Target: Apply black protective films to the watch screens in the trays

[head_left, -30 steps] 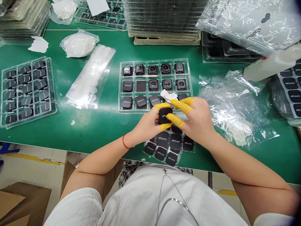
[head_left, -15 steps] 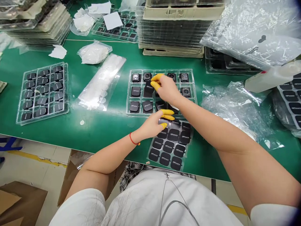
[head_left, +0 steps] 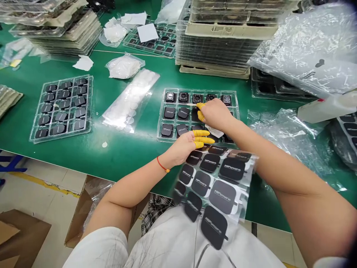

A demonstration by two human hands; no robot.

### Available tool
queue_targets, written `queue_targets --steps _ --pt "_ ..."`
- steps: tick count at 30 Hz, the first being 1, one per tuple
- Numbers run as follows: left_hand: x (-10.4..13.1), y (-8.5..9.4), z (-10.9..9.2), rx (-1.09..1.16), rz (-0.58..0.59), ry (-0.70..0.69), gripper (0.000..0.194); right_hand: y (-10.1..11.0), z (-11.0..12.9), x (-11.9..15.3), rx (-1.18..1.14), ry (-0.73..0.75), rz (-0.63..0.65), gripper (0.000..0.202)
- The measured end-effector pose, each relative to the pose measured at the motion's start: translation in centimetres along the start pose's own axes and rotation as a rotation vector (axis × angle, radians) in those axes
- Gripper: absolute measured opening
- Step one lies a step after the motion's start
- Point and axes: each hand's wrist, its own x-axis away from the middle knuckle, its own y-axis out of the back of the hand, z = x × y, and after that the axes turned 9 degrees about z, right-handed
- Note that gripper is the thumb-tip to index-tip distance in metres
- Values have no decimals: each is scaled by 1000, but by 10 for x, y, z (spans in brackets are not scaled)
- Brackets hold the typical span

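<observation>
A clear compartment tray (head_left: 159, 123) holds watch-like pieces in its back row and black square covers with pale lettering nearer the front. My right hand (head_left: 213, 111) is over its middle, the yellow-covered fingertips pinched together; what they hold is too small to make out. A white paper scrap (head_left: 214, 131) shows just below that hand. My left hand (head_left: 191, 147), also with yellow finger covers, grips the top edge of a clear sheet of black square labels (head_left: 201, 183). The sheet is raised and tilted toward my body, its lower part blurred.
Another tray of black-covered pieces (head_left: 61, 108) lies at the left. Between the trays are a plastic sleeve of white discs (head_left: 134, 96) and a bag of white material (head_left: 125, 66). Stacked trays (head_left: 212, 48) stand behind; crumpled plastic (head_left: 284, 137) and a white bottle (head_left: 326, 108) are at the right.
The label sheet has come up off the table toward me with my left hand. My right hand has let go of a black square, which now sits in the tray's second row.
</observation>
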Motion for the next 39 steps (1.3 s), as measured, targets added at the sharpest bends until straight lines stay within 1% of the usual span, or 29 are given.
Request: queue_targets --steps 3,5,7,9,10,12,14,16,17,18,19,21,22,23,24,25,26,27,28,29,30,31,33,34,36,37,39 --pt "-7 4 11 -253 -97 -96 39 0 -1 5 -222 -159 -125 37" --pt "-10 8 15 -341 -122 -153 50 2 -3 21 -452 -191 -218 39" --pt "-10 10 16 -406 -97 -199 67 4 -2 45 -669 -152 -255 36" --pt "-10 10 16 -464 -19 -218 85 5 3 70 -782 -69 -209 31" --pt "-9 9 17 -492 25 -215 89 5 9 82 -788 -17 -175 28" --pt "-8 6 21 -566 89 -216 89 3 22 101 -713 83 -159 24" --pt "-6 3 26 -657 108 -235 78 1 34 114 -592 152 -238 23" --pt "-5 1 28 -716 104 -251 65 -2 34 126 -545 226 -323 25" --pt "-3 0 27 -724 95 -240 60 -6 28 132 -575 223 -355 25" --pt "-2 0 26 -724 79 -215 57 -11 16 139 -629 167 -387 23" --pt "-1 -1 24 -721 61 -181 54 -18 1 146 -692 49 -419 18" --pt "2 -2 19 -710 42 -113 52 -37 -37 158 -752 -349 -462 10" --pt "3 -3 17 -704 44 -95 52 -47 -55 162 -719 -531 -414 11" --pt "3 -4 16 -701 52 -94 53 -55 -69 165 -624 -661 -333 20" --pt "4 -6 15 -698 62 -102 54 -62 -78 165 -510 -723 -298 26" --pt "4 -7 15 -693 75 -108 54 -65 -81 162 -406 -720 -290 31" --pt "5 -8 16 -687 85 -110 54 -66 -77 157 -333 -657 -320 34" --pt "4 -9 17 -681 90 -115 54 -64 -67 149 -312 -547 -363 34" --pt "4 -8 18 -679 93 -123 53 -61 -54 138 -336 -411 -396 33" --pt "3 -7 19 -684 98 -136 52 -56 -39 127 -395 -277 -394 31" --pt "2 -5 20 -696 104 -155 52 -51 -25 115 -456 -168 -347 31" --pt "2 -3 21 -715 112 -177 53 -46 -13 104 -480 -115 -300 30" --pt "0 2 22 -749 132 -199 55 -38 2 91 -482 -79 -219 25" --pt "-1 5 21 -760 135 -199 55 -35 6 90 -494 -91 -214 22" --pt "-1 8 19 -761 123 -199 56 -29 11 98 -586 -88 -265 19" --pt "-1 8 18 -761 116 -205 55 -25 13 105 -643 -43 -308 17" --pt "0 7 15 -807 117 -225 55 -20 21 120 -686 121 -392 14"
